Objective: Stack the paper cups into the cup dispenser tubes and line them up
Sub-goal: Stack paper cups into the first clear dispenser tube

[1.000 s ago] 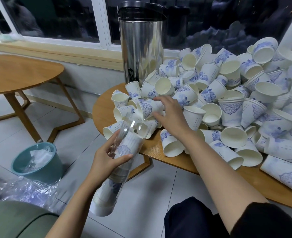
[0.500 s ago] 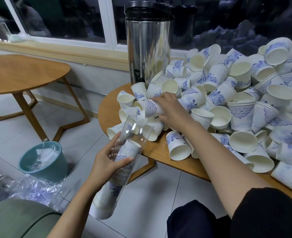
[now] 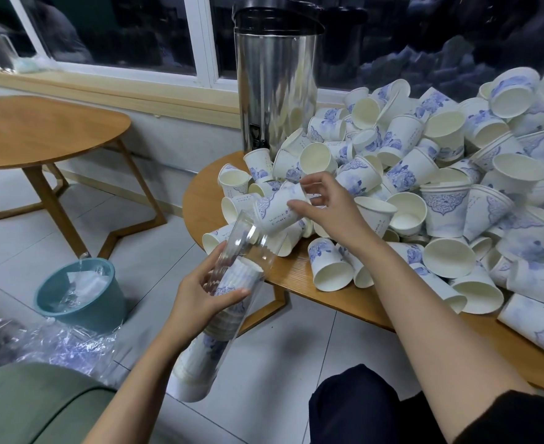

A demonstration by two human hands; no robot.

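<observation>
My left hand grips a clear plastic dispenser tube, tilted with its open mouth up toward the table. A stack of white-and-blue paper cups fills its lower part. My right hand pinches one paper cup lifted off the pile, just above and right of the tube's mouth, its base pointing toward the tube. A big heap of loose paper cups covers the wooden table.
A tall steel urn stands at the table's back left edge. A teal bin and crumpled clear wrap lie on the tiled floor at left. Another wooden table stands further left. A green seat is at bottom left.
My right hand has lifted a cup from the pile and brought it toward the tube's mouth. The left hand keeps holding the tube.
</observation>
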